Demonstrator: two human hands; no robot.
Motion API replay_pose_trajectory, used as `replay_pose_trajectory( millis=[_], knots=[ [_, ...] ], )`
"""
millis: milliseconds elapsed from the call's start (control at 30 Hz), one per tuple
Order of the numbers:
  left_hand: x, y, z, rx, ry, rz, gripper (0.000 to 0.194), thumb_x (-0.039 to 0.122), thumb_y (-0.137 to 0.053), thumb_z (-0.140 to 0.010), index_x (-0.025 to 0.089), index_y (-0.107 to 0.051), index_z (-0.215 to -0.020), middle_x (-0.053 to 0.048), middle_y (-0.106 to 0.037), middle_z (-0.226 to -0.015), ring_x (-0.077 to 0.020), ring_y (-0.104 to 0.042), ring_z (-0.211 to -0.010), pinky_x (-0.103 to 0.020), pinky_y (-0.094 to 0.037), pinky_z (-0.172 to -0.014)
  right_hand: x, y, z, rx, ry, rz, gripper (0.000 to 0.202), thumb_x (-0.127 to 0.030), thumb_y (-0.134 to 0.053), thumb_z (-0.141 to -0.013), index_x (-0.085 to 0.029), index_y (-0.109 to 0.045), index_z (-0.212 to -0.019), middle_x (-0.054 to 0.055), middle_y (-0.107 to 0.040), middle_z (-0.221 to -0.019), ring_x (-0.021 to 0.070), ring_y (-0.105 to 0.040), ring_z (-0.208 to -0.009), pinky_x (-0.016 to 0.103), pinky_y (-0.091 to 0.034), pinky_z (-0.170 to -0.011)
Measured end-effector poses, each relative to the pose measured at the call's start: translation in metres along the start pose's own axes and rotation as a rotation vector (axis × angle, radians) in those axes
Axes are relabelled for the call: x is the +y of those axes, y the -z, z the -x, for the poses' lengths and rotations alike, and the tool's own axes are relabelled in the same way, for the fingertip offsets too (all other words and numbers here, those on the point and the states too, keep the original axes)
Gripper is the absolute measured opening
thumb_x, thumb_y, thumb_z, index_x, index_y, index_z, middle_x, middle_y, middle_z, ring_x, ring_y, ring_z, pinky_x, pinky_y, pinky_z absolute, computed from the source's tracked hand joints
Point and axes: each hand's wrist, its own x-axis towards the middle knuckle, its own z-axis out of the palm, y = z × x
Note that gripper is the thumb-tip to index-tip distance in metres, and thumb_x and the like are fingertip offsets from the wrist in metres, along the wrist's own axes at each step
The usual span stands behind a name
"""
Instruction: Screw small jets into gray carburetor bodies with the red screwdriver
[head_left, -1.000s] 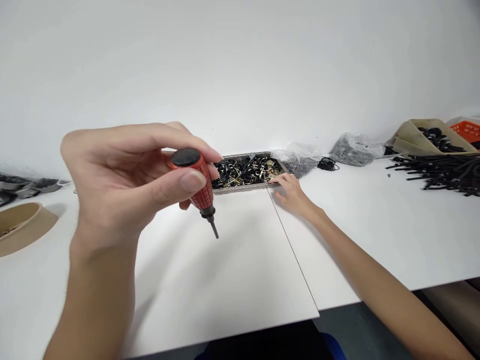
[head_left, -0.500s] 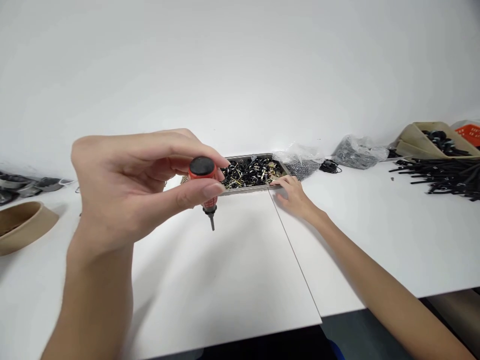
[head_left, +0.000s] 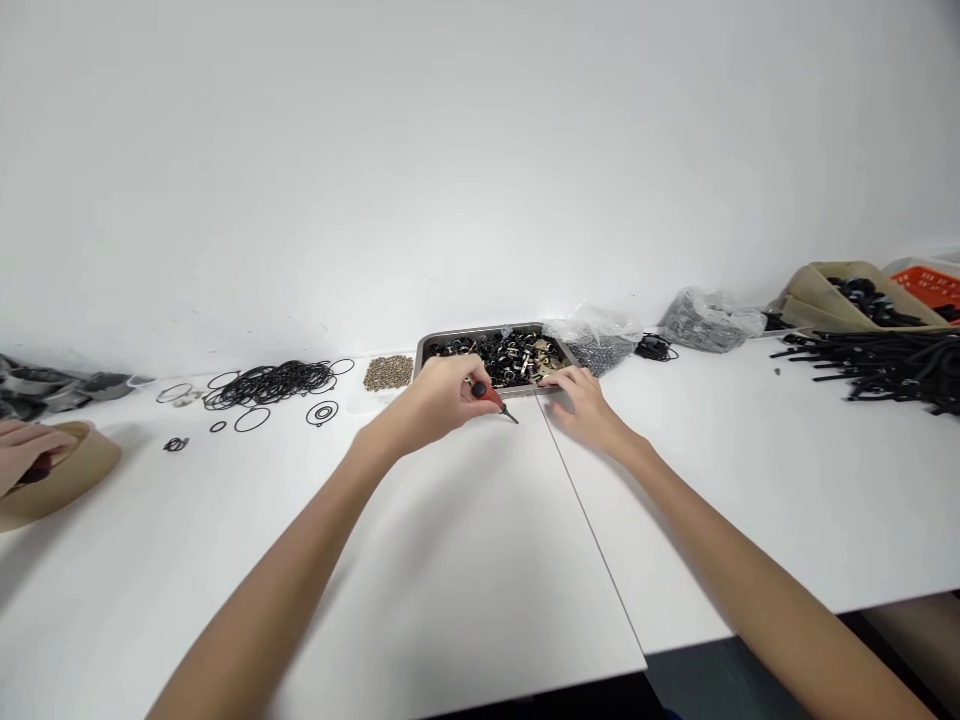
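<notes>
My left hand [head_left: 452, 395] holds a small screwdriver [head_left: 487, 393] with a red and black handle, its tip pointing down and right just in front of the metal tray. The tray [head_left: 421, 352] is filled with small black and brass-coloured parts [head_left: 514, 350]. At the tray's front right corner rests my right hand [head_left: 583, 400], its fingers bent over the rim. Whether those fingers hold a part is too small to make out.
Left of the tray lie brass beads [head_left: 388, 373] and black rings [head_left: 274, 385]. Another person's hand [head_left: 26, 448] is over a beige bowl [head_left: 79, 475] at far left. Plastic bags [head_left: 709, 320], black strips [head_left: 885, 360] and a beige bin [head_left: 810, 298] stand right.
My left hand has moved away from the camera with the screwdriver, over to the tray's front edge. Another person's hand has appeared at the far left bowl. My right hand has barely moved.
</notes>
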Motion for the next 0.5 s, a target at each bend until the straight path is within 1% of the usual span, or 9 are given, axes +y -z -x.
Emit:
replay_pose_trajectory(
  millis=[67,133,167,233,300,367,433,500],
  knots=[
    [-0.008,-0.009,-0.006,-0.067,-0.029,-0.059,0.016,0.034,-0.064,-0.083,0.021,-0.056,-0.085,0.0,-0.07,-0.079,-0.0127,-0.056,-0.066,-0.022,-0.036,-0.051,0.0,0.0,0.0,0.002,0.003,0.0,0.032,-0.013,-0.054,-0.083,-0.022,-0.059,-0.113,0.009,-0.057,-0.115,0.0291,-0.046,-0.111,0.049,-0.039,-0.099],
    [-0.017,-0.018,-0.01,-0.124,-0.069,-0.218,0.014,0.031,-0.059,-0.086,0.021,-0.05,-0.087,-0.002,-0.071,-0.091,-0.0149,-0.058,-0.074,-0.024,-0.038,-0.058,0.001,0.0,0.0,0.006,0.006,-0.001,0.033,-0.013,-0.053,-0.082,-0.023,-0.059,-0.113,0.009,-0.056,-0.115,0.0291,-0.047,-0.111,0.049,-0.039,-0.099],
    [-0.02,-0.022,-0.011,-0.15,-0.081,-0.309,0.012,0.03,-0.057,-0.087,0.02,-0.049,-0.087,-0.002,-0.07,-0.092,-0.0161,-0.058,-0.075,-0.025,-0.037,-0.059,0.001,0.0,0.0,0.007,0.008,-0.001,0.033,-0.012,-0.053,-0.082,-0.023,-0.059,-0.113,0.009,-0.056,-0.115,0.0291,-0.047,-0.111,0.049,-0.039,-0.099],
    [-0.027,-0.032,-0.013,-0.203,-0.087,-0.452,0.009,0.027,-0.056,-0.087,0.02,-0.05,-0.086,-0.004,-0.068,-0.086,-0.0183,-0.057,-0.072,-0.027,-0.034,-0.057,0.002,-0.001,0.0,0.01,0.01,0.001,0.033,-0.012,-0.053,-0.082,-0.022,-0.059,-0.112,0.009,-0.056,-0.115,0.0292,-0.047,-0.111,0.05,-0.039,-0.099],
    [-0.033,-0.041,-0.014,-0.249,-0.078,-0.505,0.006,0.023,-0.056,-0.085,0.018,-0.052,-0.082,-0.006,-0.066,-0.08,-0.0199,-0.057,-0.069,-0.028,-0.032,-0.057,0.002,-0.001,-0.001,0.01,0.012,0.003,0.033,-0.011,-0.053,-0.082,-0.022,-0.059,-0.112,0.01,-0.056,-0.114,0.0295,-0.047,-0.111,0.05,-0.039,-0.1],
    [-0.037,-0.049,-0.014,-0.285,-0.069,-0.545,0.005,0.018,-0.054,-0.084,0.017,-0.055,-0.079,-0.008,-0.064,-0.076,-0.0212,-0.059,-0.069,-0.029,-0.033,-0.058,0.001,0.0,-0.001,0.008,0.016,0.004,0.033,-0.011,-0.052,-0.082,-0.022,-0.058,-0.112,0.01,-0.056,-0.114,0.0296,-0.047,-0.112,0.05,-0.039,-0.1],
    [-0.04,-0.055,-0.014,-0.298,-0.058,-0.562,0.011,0.018,-0.05,-0.086,0.016,-0.057,-0.078,-0.009,-0.064,-0.074,-0.0227,-0.06,-0.07,-0.03,-0.036,-0.06,0.001,0.0,-0.001,0.007,0.018,0.003,0.033,-0.011,-0.052,-0.082,-0.021,-0.058,-0.112,0.01,-0.056,-0.114,0.0296,-0.047,-0.111,0.05,-0.039,-0.1],
    [-0.042,-0.057,-0.013,-0.296,-0.045,-0.547,0.019,0.022,-0.045,-0.09,0.015,-0.058,-0.079,-0.01,-0.064,-0.074,-0.024,-0.061,-0.069,-0.031,-0.038,-0.062,0.0,0.0,-0.001,0.007,0.017,0.0,0.033,-0.011,-0.052,-0.082,-0.021,-0.059,-0.112,0.01,-0.056,-0.113,0.0298,-0.047,-0.112,0.051,-0.039,-0.1]
  ],
)
